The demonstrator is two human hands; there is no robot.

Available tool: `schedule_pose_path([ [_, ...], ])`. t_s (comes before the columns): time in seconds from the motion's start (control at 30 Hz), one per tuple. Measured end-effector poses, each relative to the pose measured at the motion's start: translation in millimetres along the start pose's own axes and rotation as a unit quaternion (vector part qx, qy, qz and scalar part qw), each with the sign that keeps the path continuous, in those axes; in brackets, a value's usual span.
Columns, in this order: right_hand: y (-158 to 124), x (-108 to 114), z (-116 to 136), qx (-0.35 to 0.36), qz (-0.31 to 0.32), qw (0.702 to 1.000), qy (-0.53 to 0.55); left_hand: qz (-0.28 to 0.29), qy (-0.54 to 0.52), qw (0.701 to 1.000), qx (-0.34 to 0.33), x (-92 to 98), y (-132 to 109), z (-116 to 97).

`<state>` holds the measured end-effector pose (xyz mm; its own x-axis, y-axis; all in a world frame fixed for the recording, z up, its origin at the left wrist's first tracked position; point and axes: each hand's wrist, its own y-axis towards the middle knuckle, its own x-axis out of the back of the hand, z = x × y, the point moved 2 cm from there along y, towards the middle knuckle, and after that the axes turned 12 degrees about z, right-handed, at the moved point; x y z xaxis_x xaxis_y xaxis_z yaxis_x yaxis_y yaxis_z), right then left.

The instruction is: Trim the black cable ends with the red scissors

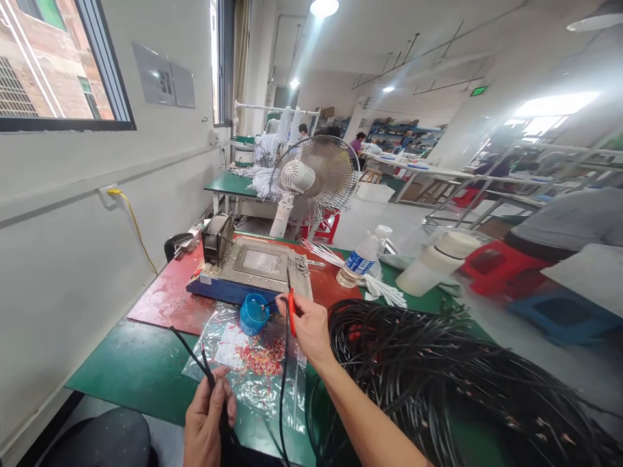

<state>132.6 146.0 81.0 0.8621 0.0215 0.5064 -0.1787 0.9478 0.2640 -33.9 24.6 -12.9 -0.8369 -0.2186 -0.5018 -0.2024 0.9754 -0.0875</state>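
Observation:
My left hand [210, 415] is closed around several black cables [187, 345], whose stripped ends fan out up and to the left. My right hand [309, 327] pinches one black cable [283, 383]; its end points left over a round blue cup [254, 314], and the rest hangs down the front. The same hand grips a slim tool with red handles [292, 312] and a dark tip pointing up; its exact kind is unclear. Below the cup, red and yellow insulation scraps [263, 357] lie on a clear plastic bag [243, 395].
A large heap of black cables [418, 363] covers the right of the green table [131, 376]. Behind the cup stands a heated metal plate unit [238, 292] with a small fan [218, 239]. A water bottle [363, 259], white flask [435, 263] and big fan [316, 178] are farther back.

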Motion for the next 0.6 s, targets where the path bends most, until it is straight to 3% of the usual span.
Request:
schedule_pose_path([
  [0.2,3.9,-11.3,-2.8,-0.023,0.003,0.993,-0.112,0.009,0.087,0.996,-0.010,-4.4,-0.3,2.5],
  [0.6,9.1,-24.5,-9.4,-0.005,0.036,0.974,-0.225,0.005,0.061,0.998,0.011,10.1,3.4,14.6],
])
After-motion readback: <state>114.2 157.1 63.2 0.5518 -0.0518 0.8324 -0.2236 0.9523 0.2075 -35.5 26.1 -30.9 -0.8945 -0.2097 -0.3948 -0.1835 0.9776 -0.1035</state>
